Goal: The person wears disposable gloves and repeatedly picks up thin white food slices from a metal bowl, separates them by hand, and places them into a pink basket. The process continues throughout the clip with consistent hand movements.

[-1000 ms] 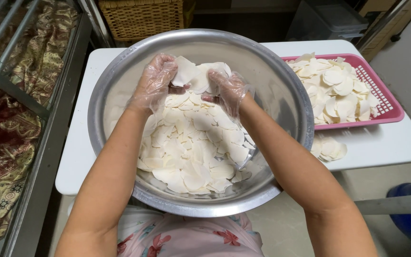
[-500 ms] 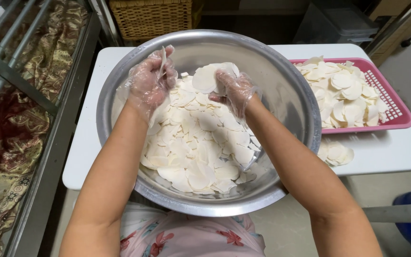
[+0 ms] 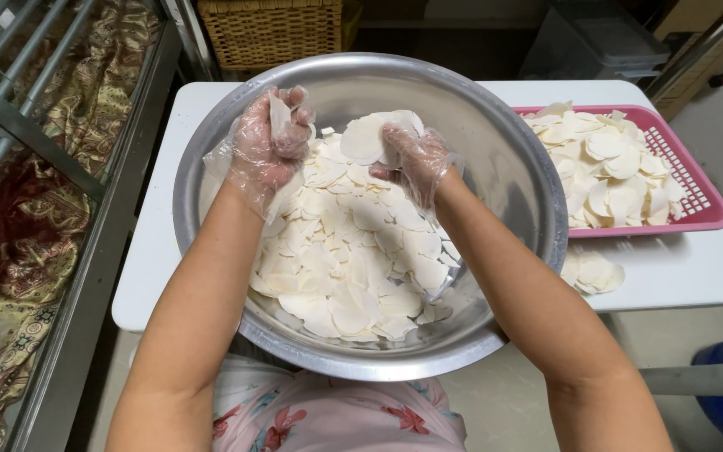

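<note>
White table (image 3: 663, 276), one steel bowl (image 3: 512, 159)

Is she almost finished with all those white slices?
Not yet, it seems. Done: a heap of slices already fills the pink basket. In hand: the left hand lifts one slice, and the right hand holds a small stack. Left: many slices still cover the bottom of the steel bowl.
</note>
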